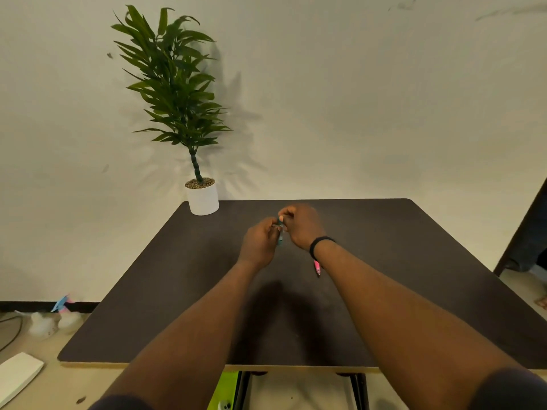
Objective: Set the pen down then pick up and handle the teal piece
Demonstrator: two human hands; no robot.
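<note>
Along the bottom edge of the frame, two bare forearms reach out over a dark worktop (148, 291), dark sleeves just showing at the lower corners. Under the worktop's near edge sits something lime green (225, 389), and at the lower left a white slab (17, 377) lies on the floor.

Up at the centre of the frame the two hands meet above the worktop. The left hand (259, 242) and the right hand (300, 224) both have fingers curled in, pinching a small blue item (280, 232) between them; it is blurred and mostly hidden, so I cannot tell what it is. It stands roughly upright between the two hands, held clear of the worktop. The right wrist wears a black band (321, 242), and just below it a small pink thing (317, 267) shows beside the arm.

At the left edge, on the floor by the wall, are two pale bottles (54, 321) with a blue-and-pink top. Farther back, at the worktop's far left corner, a white pot (203, 199) holds a leafy plant (174, 84) against the wall (384, 84).
</note>
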